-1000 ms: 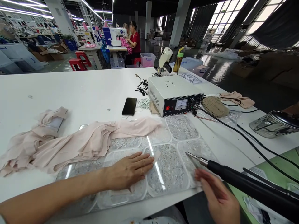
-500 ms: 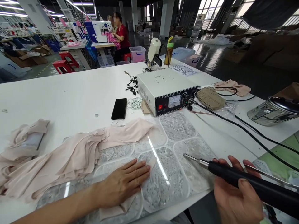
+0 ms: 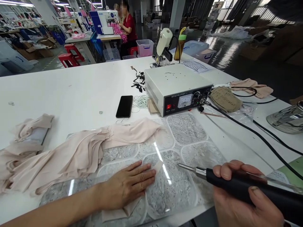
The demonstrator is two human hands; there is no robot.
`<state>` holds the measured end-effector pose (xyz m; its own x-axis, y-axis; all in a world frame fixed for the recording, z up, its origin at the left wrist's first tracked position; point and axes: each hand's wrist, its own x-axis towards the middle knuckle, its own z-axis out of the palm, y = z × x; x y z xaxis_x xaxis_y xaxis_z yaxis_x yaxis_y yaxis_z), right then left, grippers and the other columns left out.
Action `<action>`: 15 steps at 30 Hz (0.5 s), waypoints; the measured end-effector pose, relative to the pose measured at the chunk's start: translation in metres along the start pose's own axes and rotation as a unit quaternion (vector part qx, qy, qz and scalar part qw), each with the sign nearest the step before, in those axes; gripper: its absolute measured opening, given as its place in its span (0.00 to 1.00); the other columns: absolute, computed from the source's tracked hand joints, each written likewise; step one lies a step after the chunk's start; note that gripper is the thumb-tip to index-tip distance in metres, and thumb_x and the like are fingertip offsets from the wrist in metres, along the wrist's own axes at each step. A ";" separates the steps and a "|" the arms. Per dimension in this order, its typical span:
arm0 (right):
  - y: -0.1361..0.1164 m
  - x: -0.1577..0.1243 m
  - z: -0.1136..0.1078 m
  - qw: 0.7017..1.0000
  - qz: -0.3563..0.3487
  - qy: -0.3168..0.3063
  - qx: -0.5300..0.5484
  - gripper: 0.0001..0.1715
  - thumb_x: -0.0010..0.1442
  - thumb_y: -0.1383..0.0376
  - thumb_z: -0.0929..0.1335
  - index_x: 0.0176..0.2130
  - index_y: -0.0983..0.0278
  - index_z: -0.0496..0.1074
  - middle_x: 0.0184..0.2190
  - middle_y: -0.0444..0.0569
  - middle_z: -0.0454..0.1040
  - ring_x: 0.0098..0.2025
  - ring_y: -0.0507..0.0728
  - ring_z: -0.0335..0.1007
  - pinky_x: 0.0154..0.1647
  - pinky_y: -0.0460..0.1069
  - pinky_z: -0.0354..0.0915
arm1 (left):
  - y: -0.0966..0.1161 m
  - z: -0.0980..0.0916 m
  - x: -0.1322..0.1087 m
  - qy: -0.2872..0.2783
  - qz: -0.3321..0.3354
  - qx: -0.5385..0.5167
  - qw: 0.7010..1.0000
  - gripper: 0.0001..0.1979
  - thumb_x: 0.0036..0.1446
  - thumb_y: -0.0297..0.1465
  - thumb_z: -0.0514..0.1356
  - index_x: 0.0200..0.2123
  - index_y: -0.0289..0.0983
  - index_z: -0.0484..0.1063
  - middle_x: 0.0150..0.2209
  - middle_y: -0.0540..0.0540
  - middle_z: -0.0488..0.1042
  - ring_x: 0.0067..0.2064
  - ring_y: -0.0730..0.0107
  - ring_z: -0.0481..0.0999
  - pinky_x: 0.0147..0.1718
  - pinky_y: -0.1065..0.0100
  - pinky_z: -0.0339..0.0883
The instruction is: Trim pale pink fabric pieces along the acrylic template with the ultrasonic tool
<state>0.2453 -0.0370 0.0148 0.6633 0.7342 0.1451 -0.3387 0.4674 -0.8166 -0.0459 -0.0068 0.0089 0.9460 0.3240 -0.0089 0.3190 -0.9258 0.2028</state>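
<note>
My left hand (image 3: 126, 186) lies flat, fingers stretched out, on a beige fabric strip (image 3: 158, 166) whose tip shows past the fingertips. Another part of the fabric shows below the palm; the rest is hidden. Under it is a clear mat (image 3: 170, 192) with grey marbled panels. My right hand (image 3: 243, 195) is wrapped round a black-handled handheld ultrasonic welder (image 3: 227, 181). Its pointed metal tip hovers over or near the mat, right of the fabric; contact cannot be told. A thin shiny metal piece (image 3: 281, 183) lies along the handle, its kind unclear. Stacked beige strips (image 3: 78, 154) lie left of the mat.
A control box (image 3: 177, 85) with a lit red switch stands behind the mat, its black cable (image 3: 251, 129) running right. A phone (image 3: 124, 106), green elastic loops (image 3: 141, 101), a cutting machine (image 3: 163, 47) and a metal pot (image 3: 287, 118) are on the table. A person sits at a sewing machine behind.
My right hand has brought the tool's tip left, closer to the fabric strip. More of the strip's tip shows past my left fingers. The view has shifted slightly.
</note>
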 end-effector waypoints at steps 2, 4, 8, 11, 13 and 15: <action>0.002 -0.003 0.008 0.999 0.000 -0.050 0.004 0.12 0.44 0.64 0.66 0.33 0.63 0.72 0.27 0.45 0.68 0.23 0.51 0.62 0.22 0.50 0.64 | 0.000 0.002 0.000 0.005 -0.003 -0.003 1.000 0.23 0.70 0.30 0.49 0.66 0.32 0.53 0.66 0.43 0.55 0.69 0.60 0.47 0.67 0.57 0.45; 0.005 -0.005 0.014 0.996 0.004 -0.088 0.008 0.12 0.46 0.64 0.67 0.34 0.63 0.72 0.28 0.45 0.69 0.23 0.51 0.64 0.23 0.51 0.65 | 0.000 0.003 -0.001 0.012 -0.004 -0.009 1.000 0.23 0.70 0.29 0.50 0.66 0.31 0.53 0.65 0.42 0.56 0.69 0.60 0.48 0.67 0.57 0.45; 0.010 -0.005 0.023 0.992 0.012 -0.123 0.013 0.11 0.49 0.63 0.67 0.35 0.64 0.72 0.29 0.46 0.68 0.23 0.51 0.64 0.23 0.51 0.65 | 0.000 0.001 0.000 0.024 0.000 -0.022 0.999 0.23 0.69 0.29 0.51 0.65 0.30 0.56 0.64 0.41 0.59 0.68 0.59 0.50 0.67 0.57 0.46; 0.012 -0.005 0.027 0.991 0.017 -0.135 0.011 0.10 0.49 0.64 0.67 0.35 0.64 0.71 0.29 0.45 0.68 0.23 0.50 0.65 0.23 0.51 0.66 | 0.000 -0.001 0.001 0.033 0.004 -0.027 0.999 0.21 0.69 0.29 0.50 0.63 0.29 0.58 0.64 0.42 0.60 0.68 0.58 0.52 0.67 0.57 0.46; 0.013 -0.005 0.029 0.990 0.021 -0.140 0.008 0.10 0.48 0.64 0.67 0.35 0.64 0.71 0.29 0.45 0.68 0.23 0.50 0.65 0.24 0.51 0.67 | 0.000 -0.001 0.002 0.039 0.006 -0.028 0.999 0.21 0.69 0.29 0.50 0.63 0.28 0.59 0.64 0.41 0.60 0.68 0.58 0.52 0.67 0.56 0.46; 0.015 -0.005 0.030 0.989 0.022 -0.145 0.005 0.10 0.48 0.64 0.67 0.35 0.64 0.71 0.28 0.45 0.68 0.23 0.51 0.65 0.23 0.51 0.66 | 0.000 -0.001 0.001 0.045 0.006 -0.027 0.999 0.21 0.70 0.29 0.50 0.62 0.28 0.59 0.64 0.41 0.59 0.68 0.58 0.52 0.67 0.56 0.46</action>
<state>0.2165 -0.0192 0.0190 0.4291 0.8632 0.2658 -0.3703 0.4366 -0.8199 -0.0446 -0.0066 0.0099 0.9398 0.3316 0.0821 0.3019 -0.9187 0.2545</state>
